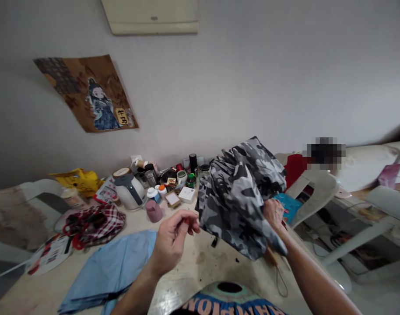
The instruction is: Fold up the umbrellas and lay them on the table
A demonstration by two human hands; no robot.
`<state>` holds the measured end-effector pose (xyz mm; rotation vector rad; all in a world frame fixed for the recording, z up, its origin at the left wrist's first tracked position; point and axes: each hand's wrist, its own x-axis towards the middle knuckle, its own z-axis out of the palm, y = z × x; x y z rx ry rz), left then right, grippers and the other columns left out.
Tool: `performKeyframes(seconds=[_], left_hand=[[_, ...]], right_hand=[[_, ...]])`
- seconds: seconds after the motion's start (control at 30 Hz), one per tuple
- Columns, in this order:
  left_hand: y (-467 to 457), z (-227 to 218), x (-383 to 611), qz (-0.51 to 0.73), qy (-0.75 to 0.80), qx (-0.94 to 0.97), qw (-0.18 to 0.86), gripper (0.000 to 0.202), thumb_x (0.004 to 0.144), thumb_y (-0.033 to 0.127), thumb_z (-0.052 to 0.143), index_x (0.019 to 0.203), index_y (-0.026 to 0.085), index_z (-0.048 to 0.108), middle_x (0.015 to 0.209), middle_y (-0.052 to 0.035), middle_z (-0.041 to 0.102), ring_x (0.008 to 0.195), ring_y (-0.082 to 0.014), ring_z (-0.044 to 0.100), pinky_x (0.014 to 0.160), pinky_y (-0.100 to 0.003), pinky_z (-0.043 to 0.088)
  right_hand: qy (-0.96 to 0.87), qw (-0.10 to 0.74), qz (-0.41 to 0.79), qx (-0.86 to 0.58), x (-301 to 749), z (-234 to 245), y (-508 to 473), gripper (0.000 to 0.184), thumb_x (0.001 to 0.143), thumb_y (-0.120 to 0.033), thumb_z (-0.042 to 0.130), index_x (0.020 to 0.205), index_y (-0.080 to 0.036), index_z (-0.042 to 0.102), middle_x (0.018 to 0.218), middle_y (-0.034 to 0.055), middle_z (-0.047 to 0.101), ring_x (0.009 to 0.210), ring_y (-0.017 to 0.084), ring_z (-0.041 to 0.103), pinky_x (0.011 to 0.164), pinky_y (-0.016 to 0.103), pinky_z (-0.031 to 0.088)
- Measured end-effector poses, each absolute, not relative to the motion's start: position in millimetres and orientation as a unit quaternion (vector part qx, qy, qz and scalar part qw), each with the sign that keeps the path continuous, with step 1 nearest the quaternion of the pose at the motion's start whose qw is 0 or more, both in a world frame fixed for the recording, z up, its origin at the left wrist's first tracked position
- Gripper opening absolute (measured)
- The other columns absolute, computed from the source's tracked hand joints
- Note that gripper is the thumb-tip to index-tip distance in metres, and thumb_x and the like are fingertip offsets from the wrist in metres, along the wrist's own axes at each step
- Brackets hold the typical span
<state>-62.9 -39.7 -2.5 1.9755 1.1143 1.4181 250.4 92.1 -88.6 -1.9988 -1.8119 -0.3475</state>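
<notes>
My right hand point(275, 213) is closed around a folded grey camouflage umbrella point(239, 192), held upright over the table with its wooden handle and cord hanging below my wrist. My left hand point(173, 236) hovers just left of the umbrella's cloth, fingers curled in a loose pinch near the fabric edge; whether it holds anything I cannot make out. A light blue cloth point(111, 267) lies flat on the table point(200, 267) under my left forearm.
A white kettle point(129, 190), a pink cup point(153, 211), small boxes, jars and bottles crowd the table's far side. A red checked bag point(95, 221) and a fan lie at left. White plastic chairs point(314, 186) stand at right.
</notes>
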Motion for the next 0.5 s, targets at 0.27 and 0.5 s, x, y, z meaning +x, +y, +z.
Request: performKeyframes(seconds=[0.27, 0.5], left_hand=[[-34, 20, -46, 0.466, 0.428, 0.752, 0.183, 0.090, 0.070, 0.050, 0.078, 0.145, 0.020, 0.037, 0.138, -0.0188, 0.050, 0.085, -0.0203, 0.062, 0.051, -0.023, 0.048], [-28, 9, -46, 0.433, 0.441, 0.757, 0.211, 0.016, 0.086, 0.018, 0.059, 0.071, 0.014, 0.062, 0.064, 0.0010, 0.056, 0.060, -0.0112, 0.054, 0.058, -0.023, 0.044]], right_hand=[[-0.692, 0.149, -0.138, -0.693, 229, -80, 87, 0.025, 0.077, -0.006, 0.054, 0.089, -0.013, 0.075, 0.088, 0.0142, 0.070, 0.085, 0.024, 0.060, 0.074, 0.030, 0.037], [-0.683, 0.177, -0.092, -0.703, 233, -86, 87, 0.024, 0.075, -0.003, 0.054, 0.082, -0.014, 0.073, 0.086, 0.0143, 0.071, 0.085, 0.024, 0.060, 0.075, 0.030, 0.036]])
